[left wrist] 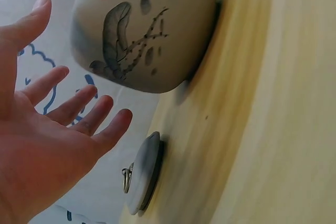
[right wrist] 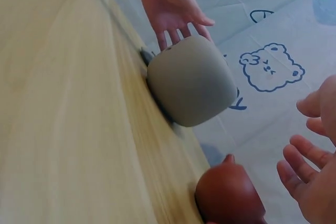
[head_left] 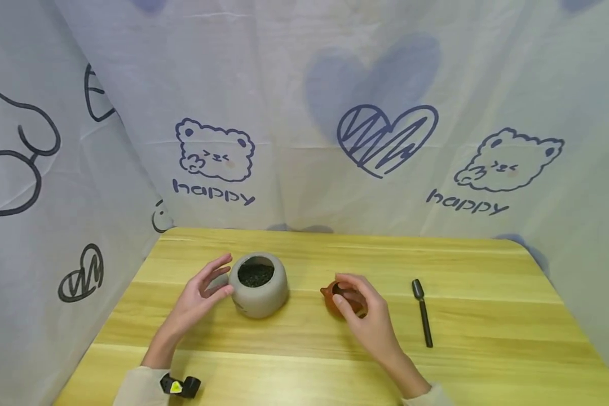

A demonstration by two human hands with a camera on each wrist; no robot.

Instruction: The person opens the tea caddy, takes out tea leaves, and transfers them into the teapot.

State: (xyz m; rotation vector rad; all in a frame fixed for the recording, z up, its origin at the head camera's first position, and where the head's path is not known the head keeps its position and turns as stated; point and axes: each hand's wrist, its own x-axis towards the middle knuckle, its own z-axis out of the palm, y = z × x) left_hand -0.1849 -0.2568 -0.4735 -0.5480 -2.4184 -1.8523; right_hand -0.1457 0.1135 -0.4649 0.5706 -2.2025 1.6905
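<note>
Left wrist view: grey lid (left wrist: 143, 177) near jar (left wrist: 142, 30).

One jar (head_left: 260, 300), lid (left wrist: 145, 172), teapot (right wrist: 228, 192), scoop (head_left: 423, 316)

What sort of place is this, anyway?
Probably a staged tabletop corner rather than a working kitchen: printed cloth hangs behind a wooden table, which bears a jar and a teapot.

I hold my bare left hand (head_left: 195, 303) with its thumb apart from loosely extended fingers, the palm turned inward. My bare right hand (head_left: 377, 325) arches forward, fingers gently bent and thumb apart, gripping nothing. Both wrists emerge from pale cream fabric sleeves, my left sleeve (head_left: 141, 387) and right sleeve (head_left: 428, 397).
</note>
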